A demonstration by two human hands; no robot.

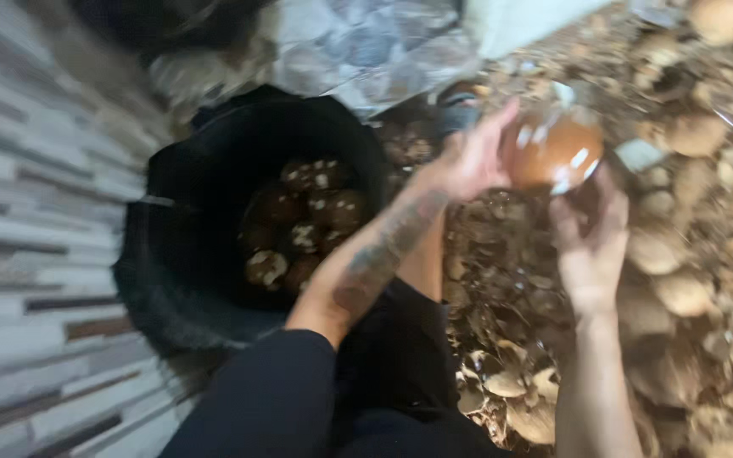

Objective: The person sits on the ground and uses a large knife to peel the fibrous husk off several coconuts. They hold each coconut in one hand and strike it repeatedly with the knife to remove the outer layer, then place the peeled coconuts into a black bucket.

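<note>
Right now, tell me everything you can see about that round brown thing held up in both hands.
The round brown thing is smooth and glossy, orange-brown, with bright white glints on its surface; the blur hides finer detail and what it is made of. It is held above a heap of brown husks and rough pale lumps, to the right of a black tub. The left hand touches its left side, and the right hand cups it from below.
</note>
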